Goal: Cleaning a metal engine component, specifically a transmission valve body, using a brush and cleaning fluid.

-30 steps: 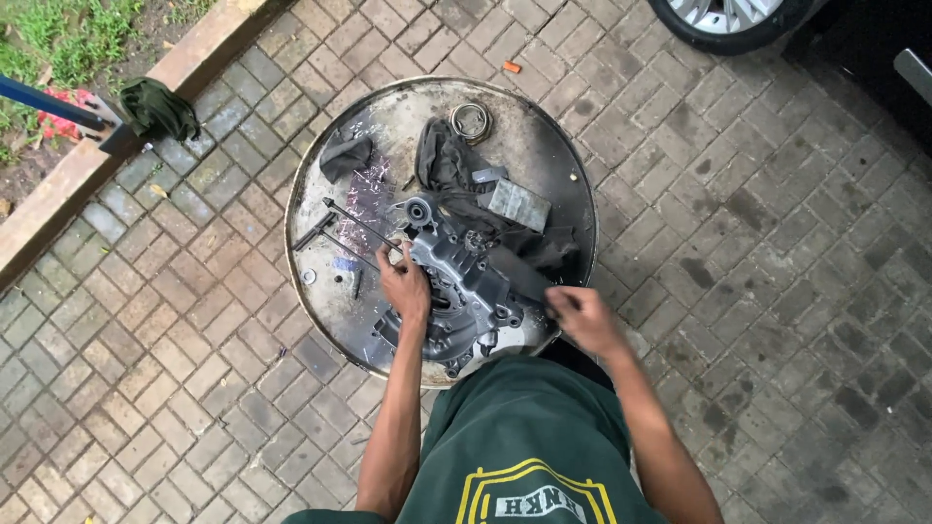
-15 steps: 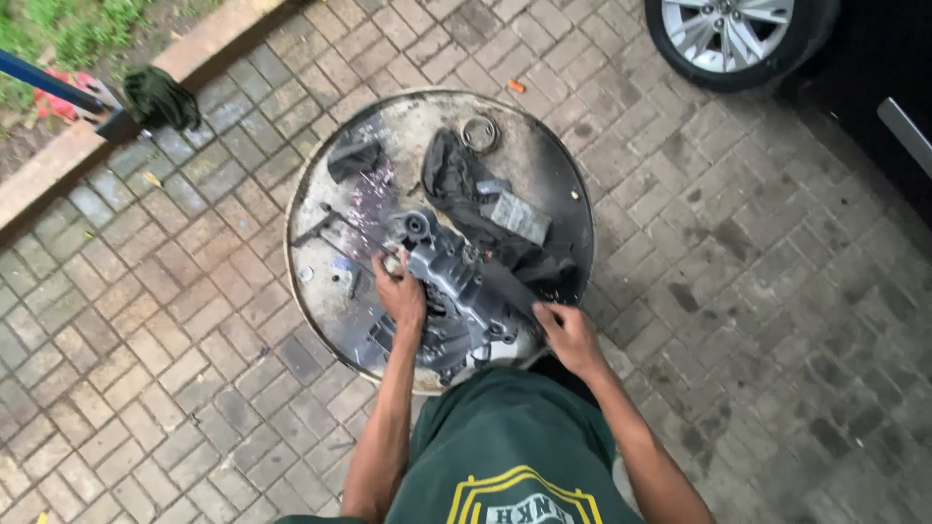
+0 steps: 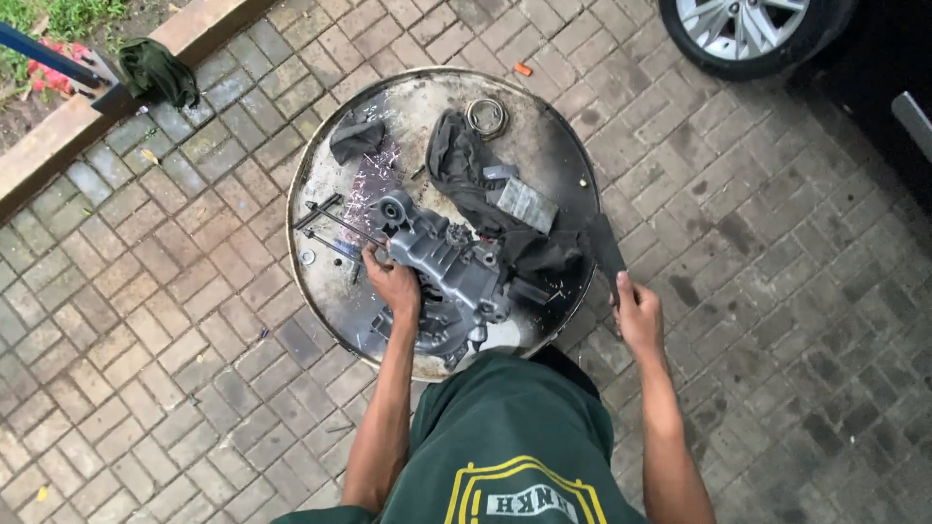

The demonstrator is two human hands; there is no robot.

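Observation:
A round, dirty metal tray (image 3: 544, 126) lies on the brick paving. On its near side sits a grey cast metal engine housing (image 3: 456, 272). My left hand (image 3: 393, 283) rests on the housing's left edge, fingers curled against it. My right hand (image 3: 636, 311) is off the tray's right rim, closed on a dark strip (image 3: 607, 247) that runs from a black rag (image 3: 476, 184) on the tray. Long thin bolts (image 3: 335, 223) lie left of the housing.
A metal ring (image 3: 485, 116), a small grey block (image 3: 529, 204) and another dark rag (image 3: 356, 139) lie on the tray. A car wheel (image 3: 748, 34) stands at the top right. A stone kerb (image 3: 87, 107) with a green cloth (image 3: 155, 73) runs top left.
My right hand has moved from the housing out to the right, past the tray's rim, pulling the dark strip with it. My left hand stays on the housing.

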